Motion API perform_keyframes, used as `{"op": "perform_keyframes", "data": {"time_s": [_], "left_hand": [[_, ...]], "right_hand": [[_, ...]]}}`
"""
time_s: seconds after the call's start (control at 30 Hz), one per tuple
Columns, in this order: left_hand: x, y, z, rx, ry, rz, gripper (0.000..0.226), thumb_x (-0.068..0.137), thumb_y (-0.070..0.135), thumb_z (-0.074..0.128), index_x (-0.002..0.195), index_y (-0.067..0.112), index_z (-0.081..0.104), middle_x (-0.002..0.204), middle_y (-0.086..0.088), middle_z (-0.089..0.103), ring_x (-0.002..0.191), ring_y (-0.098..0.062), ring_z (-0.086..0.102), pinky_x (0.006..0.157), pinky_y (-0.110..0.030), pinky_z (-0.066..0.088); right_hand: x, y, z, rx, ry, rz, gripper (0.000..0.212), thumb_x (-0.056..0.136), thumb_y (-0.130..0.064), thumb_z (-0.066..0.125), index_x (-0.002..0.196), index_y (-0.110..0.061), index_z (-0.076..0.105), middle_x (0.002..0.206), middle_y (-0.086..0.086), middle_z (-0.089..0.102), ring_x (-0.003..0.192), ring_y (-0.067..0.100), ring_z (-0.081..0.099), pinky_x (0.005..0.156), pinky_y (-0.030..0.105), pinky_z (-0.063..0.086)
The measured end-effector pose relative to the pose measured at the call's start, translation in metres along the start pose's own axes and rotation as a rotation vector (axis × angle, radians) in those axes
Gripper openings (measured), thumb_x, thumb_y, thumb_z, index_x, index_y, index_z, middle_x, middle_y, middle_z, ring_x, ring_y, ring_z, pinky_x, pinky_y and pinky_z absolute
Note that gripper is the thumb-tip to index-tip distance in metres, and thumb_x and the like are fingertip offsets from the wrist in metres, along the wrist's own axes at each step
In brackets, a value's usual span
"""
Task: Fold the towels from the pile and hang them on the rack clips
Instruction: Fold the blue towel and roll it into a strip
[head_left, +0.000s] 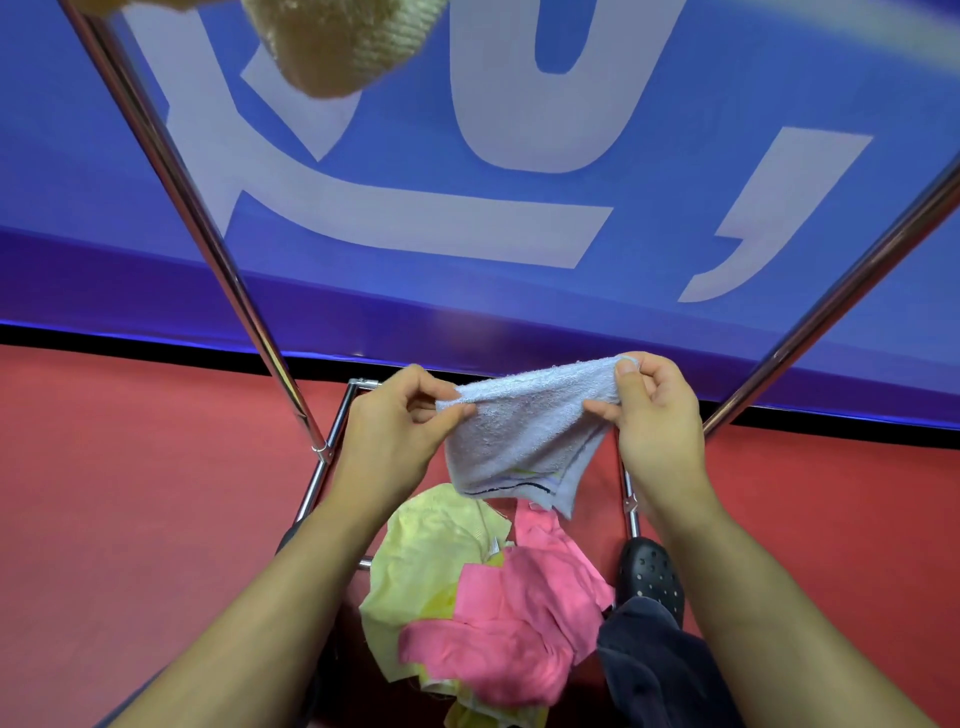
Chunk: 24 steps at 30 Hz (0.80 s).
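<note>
**Both hands hold a white towel up at its top edge**

The left hand (402, 421) and right hand (649, 410) each pinch an upper corner of the white towel (519, 441) between thumb and fingers, holding it up in the air between the rack's legs with its lower part hanging doubled and a striped hem at the bottom.

Behind stands a blue banner (467, 156) with large pale lettering, above the red floor (130, 493). The steel rack (208, 223) slants up on either side. Under the hands, the pile (483, 597) of yellow and pink towels lies on the floor. A beige towel (343, 41) hangs at the top.

The towel looks light, limp terry: it should sag wherever unsupported, so corners and the top edge seem the best places to hold it.
</note>
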<state>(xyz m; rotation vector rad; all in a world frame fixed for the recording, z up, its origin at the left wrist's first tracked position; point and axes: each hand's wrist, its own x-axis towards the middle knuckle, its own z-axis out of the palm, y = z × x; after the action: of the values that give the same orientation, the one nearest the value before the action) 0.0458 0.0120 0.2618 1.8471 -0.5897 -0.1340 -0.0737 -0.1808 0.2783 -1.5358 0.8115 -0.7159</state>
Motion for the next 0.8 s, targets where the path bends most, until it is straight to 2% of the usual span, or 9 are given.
{"op": "perform_keyframes", "data": {"time_s": [0.1,0.17,0.27,0.4,0.5,0.57,0.63,0.7,0.8], "left_hand": [[0.002,0.001,-0.001,-0.167,-0.061,-0.046,0.028,0.08,0.006,0.084,0.1,0.019,0.069,0.076,0.004,0.065,0.064,-0.005,0.058,0.067,-0.016,0.05],[0.003,0.001,-0.002,-0.134,-0.117,-0.018,0.03,0.084,0.008,0.081,0.107,0.024,0.073,0.082,0.01,0.069,0.07,-0.002,0.061,0.072,-0.015,0.048],[0.002,0.002,-0.002,-0.012,-0.156,0.046,0.018,0.086,0.01,0.079,0.093,0.026,0.077,0.084,0.025,0.071,0.072,0.007,0.062,0.07,-0.009,0.043],[0.0,0.0,0.001,0.043,-0.222,0.1,0.019,0.084,0.016,0.082,0.085,0.033,0.072,0.087,0.009,0.072,0.077,-0.008,0.066,0.074,-0.024,0.052],[-0.003,-0.004,0.002,0.142,-0.335,0.201,0.018,0.088,0.018,0.079,0.09,0.033,0.07,0.086,0.009,0.07,0.08,-0.013,0.065,0.077,-0.032,0.054],[-0.004,-0.005,0.002,0.194,-0.405,0.232,0.018,0.091,0.021,0.074,0.101,0.034,0.068,0.082,0.011,0.068,0.078,-0.012,0.065,0.076,-0.034,0.055],[-0.006,-0.003,0.002,0.278,-0.496,0.261,0.036,0.093,0.023,0.069,0.125,0.038,0.058,0.077,0.012,0.064,0.075,-0.008,0.062,0.075,-0.035,0.054],[-0.01,0.001,0.004,0.398,-0.584,0.323,0.057,0.095,0.024,0.064,0.142,0.046,0.039,0.075,0.014,0.059,0.074,-0.007,0.056,0.075,-0.035,0.051],[-0.016,0.009,0.008,0.497,-0.683,0.376,0.064,0.098,0.025,0.055,0.148,0.053,0.027,0.082,0.019,0.051,0.083,-0.011,0.053,0.075,-0.036,0.049]], "right_hand": [[0.001,0.0,-0.001,0.013,0.008,0.019,0.01,0.106,-0.026,0.05,0.101,-0.029,0.058,0.095,-0.006,0.066,0.075,0.011,0.076,0.088,0.031,0.054],[0.001,0.0,-0.001,0.027,0.014,0.023,0.01,0.106,-0.025,0.05,0.101,-0.028,0.059,0.097,-0.004,0.067,0.074,0.009,0.076,0.087,0.029,0.055],[0.002,-0.001,-0.002,0.042,0.028,0.025,0.009,0.106,-0.023,0.05,0.104,-0.024,0.059,0.097,-0.002,0.069,0.073,0.005,0.075,0.082,0.023,0.053],[0.002,-0.001,-0.003,0.028,0.041,0.02,0.011,0.106,-0.023,0.05,0.1,-0.028,0.059,0.095,-0.005,0.071,0.078,0.004,0.075,0.084,0.023,0.052],[0.002,0.0,-0.005,0.021,0.043,0.031,0.011,0.106,-0.023,0.05,0.101,-0.027,0.059,0.099,-0.003,0.072,0.08,0.004,0.076,0.086,0.025,0.052],[0.002,0.001,-0.005,0.019,0.043,0.034,0.011,0.106,-0.023,0.05,0.101,-0.027,0.059,0.101,-0.001,0.072,0.08,0.003,0.075,0.084,0.023,0.051],[0.002,0.001,-0.005,0.01,0.03,0.044,0.011,0.107,-0.023,0.05,0.102,-0.026,0.059,0.103,0.0,0.072,0.079,0.001,0.074,0.08,0.018,0.05],[0.0,0.001,-0.003,-0.006,0.014,0.051,0.011,0.106,-0.022,0.05,0.102,-0.024,0.06,0.102,0.0,0.072,0.079,-0.001,0.074,0.074,0.012,0.05],[0.001,0.004,0.0,-0.015,-0.007,0.051,0.011,0.106,-0.019,0.05,0.104,-0.018,0.061,0.105,0.005,0.074,0.084,0.004,0.074,0.075,0.011,0.052]]}}
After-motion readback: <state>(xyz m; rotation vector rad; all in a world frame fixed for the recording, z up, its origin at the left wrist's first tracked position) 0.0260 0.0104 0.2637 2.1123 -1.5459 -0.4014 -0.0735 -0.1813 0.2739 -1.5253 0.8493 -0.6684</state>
